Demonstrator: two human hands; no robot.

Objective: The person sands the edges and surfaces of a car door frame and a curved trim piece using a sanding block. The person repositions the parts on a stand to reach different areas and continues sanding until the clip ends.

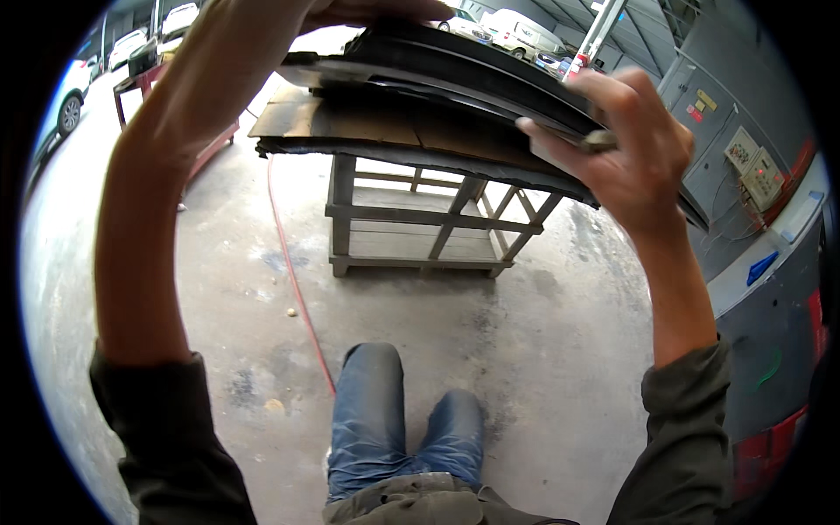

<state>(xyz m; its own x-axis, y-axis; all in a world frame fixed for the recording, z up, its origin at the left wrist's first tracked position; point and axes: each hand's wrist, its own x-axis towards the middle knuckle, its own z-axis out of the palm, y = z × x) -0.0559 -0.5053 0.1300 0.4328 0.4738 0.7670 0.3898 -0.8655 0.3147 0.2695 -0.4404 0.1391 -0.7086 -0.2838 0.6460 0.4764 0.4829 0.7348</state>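
Observation:
A long, curved black panel (472,72), with a paler strip along its near edge, slants across the top of the view. It is above a brown cardboard-covered bench top (350,122); whether it rests there cannot be told. My right hand (634,144) is closed on the panel's right part, thumb on the near side and fingers bent over the far side. A small pale piece shows by the thumb, its kind unclear. My left hand (376,10) lies along the panel's far left edge, visible fingers stretched out; the top border cuts off part of it.
The bench stands on a grey slatted frame (437,217). A red hose (293,280) runs over the concrete floor (254,350) on the left. Control boxes (754,171) hang on the right wall, above a grey counter (770,306). Parked cars (521,33) stand far back.

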